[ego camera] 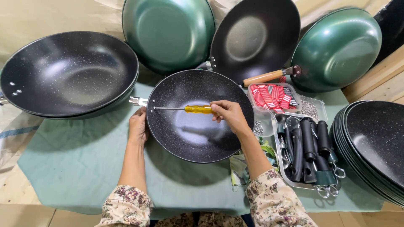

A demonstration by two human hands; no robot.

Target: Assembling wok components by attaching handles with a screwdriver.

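I see my right hand [229, 115] with its fingers closed around the yellow handle of a screwdriver [185, 109]. The screwdriver lies flat and sideways over the black pan [198, 134]. Its thin metal tip points left, away from my fingers, to the screw at the pan's left rim. My left hand [138, 126] grips that rim from outside, fingers wrapped on the edge, just below a small metal stub [136, 101].

I count 1 big black pan [67, 73] far left of my fingers, and 3 pans leaning up behind: 2 green, 1 black. A stack of black pans [374, 147] sits far right. Right of my fingers is a tray of black handles [309, 147] and 1 box of red tags [273, 97].

The green cloth [75, 164] on the surface has open room below my left hand.
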